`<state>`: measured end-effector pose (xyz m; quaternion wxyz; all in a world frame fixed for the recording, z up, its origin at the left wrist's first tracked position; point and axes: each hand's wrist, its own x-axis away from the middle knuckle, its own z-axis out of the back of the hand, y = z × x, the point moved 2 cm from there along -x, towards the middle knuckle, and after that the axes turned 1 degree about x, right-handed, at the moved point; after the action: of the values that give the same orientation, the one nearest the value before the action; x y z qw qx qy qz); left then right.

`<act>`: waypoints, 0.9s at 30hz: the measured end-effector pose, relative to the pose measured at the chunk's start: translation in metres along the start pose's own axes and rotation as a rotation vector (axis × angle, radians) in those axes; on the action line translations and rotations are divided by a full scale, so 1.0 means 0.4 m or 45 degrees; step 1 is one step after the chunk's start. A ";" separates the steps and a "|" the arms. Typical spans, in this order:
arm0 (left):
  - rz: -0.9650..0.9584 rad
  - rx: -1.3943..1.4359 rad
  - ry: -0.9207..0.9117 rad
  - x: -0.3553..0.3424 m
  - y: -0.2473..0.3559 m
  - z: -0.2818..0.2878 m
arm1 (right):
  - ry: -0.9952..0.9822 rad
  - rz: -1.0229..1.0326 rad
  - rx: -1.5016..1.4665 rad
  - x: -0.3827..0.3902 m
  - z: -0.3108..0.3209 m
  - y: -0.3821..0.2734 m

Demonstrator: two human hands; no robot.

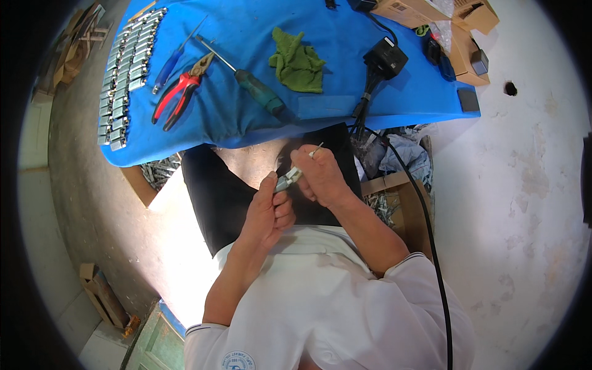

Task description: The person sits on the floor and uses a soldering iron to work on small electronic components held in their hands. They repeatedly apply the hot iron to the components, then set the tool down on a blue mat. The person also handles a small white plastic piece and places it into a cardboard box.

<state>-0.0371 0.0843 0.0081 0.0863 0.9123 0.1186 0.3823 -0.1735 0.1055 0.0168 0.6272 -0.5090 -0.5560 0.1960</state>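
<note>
Wrinkled blue cloth [342, 68], metal piece [285, 181]

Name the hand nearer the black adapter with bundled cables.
Right: in the picture, the right hand is lower-left of the adapter; the left hand, farther left and lower.

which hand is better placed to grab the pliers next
Probably the left hand: the pliers lie toward the left of the table, and the right hand is farther off. Both hands look occupied, so the left would first need to release the metal part.
</note>
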 end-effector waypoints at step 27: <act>0.064 0.032 0.015 0.014 -0.016 0.002 | 0.197 0.232 0.110 0.023 -0.001 0.018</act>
<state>-0.0335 0.0918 0.0100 0.0646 0.9137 0.1009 0.3882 -0.1681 0.1157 0.0151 0.6691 -0.5436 -0.4485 0.2362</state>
